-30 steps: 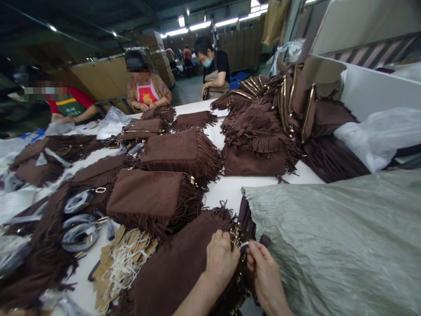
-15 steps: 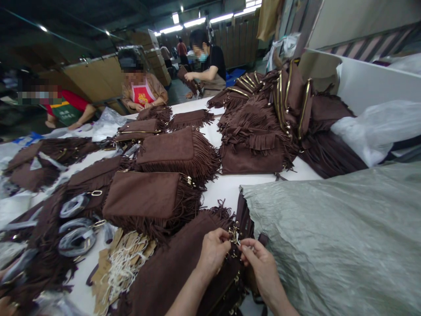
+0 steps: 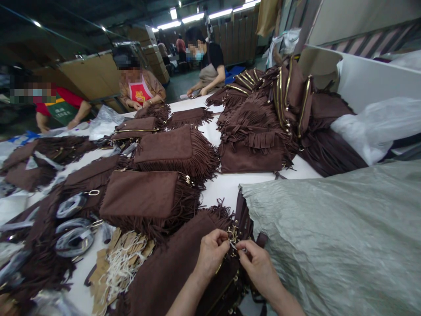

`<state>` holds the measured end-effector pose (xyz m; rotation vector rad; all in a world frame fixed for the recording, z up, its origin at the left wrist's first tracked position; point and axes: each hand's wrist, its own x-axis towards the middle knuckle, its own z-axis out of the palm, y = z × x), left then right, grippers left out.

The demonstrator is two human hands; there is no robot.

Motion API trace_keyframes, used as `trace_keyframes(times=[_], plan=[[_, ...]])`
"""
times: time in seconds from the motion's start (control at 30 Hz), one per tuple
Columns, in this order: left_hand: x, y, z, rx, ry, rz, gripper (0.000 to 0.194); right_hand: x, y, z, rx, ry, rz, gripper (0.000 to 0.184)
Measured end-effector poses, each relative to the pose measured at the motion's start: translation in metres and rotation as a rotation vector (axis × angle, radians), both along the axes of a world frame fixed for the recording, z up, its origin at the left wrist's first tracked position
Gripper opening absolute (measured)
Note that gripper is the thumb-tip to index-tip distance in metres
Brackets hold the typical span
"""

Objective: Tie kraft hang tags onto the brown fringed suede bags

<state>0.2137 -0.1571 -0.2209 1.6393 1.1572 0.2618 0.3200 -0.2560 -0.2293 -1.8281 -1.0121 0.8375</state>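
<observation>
A brown suede fringed bag lies in front of me at the near table edge. My left hand and my right hand meet at its gold metal clasp, both pinched closed on the small hardware there. A thin white string or tag thread shows between the fingertips. Beside the bag lies a pile of tan paper tags with white strings.
Several more fringed brown bags cover the white table, with a tall heap at the back right. A grey woven sack fills the right. Coiled wrapped straps lie left. Three people work at the far side.
My hands have drawn closer together on the clasp and shifted slightly down and left. The person in black at the far end has lowered their hands to the table.
</observation>
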Motion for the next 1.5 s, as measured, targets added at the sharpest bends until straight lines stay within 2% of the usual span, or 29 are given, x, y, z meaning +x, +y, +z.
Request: trace_keyframes(times=[0.17,0.43,0.73,1.03,1.3,1.5], plan=[[-0.001,-0.002,-0.002,0.066,-0.006,-0.02,0.016,0.001,0.001,0.003,-0.009,-0.063,0.052,0.019],[-0.002,-0.004,-0.007,0.203,0.077,-0.065,0.015,0.0,0.005,0.001,0.016,-0.066,0.024,0.018],[-0.001,-0.004,-0.001,0.239,0.087,-0.099,0.017,-0.003,0.011,0.001,0.044,-0.021,-0.004,0.017],[-0.001,-0.004,0.0,0.21,0.098,-0.114,0.017,-0.001,0.003,-0.001,-0.014,0.043,-0.052,0.018],[0.0,-0.004,0.001,0.253,0.113,-0.146,0.019,-0.005,0.011,-0.003,-0.005,0.11,-0.078,0.017],[-0.003,0.002,0.004,0.164,0.051,-0.16,0.017,-0.007,0.01,-0.01,-0.033,0.149,-0.119,0.017]])
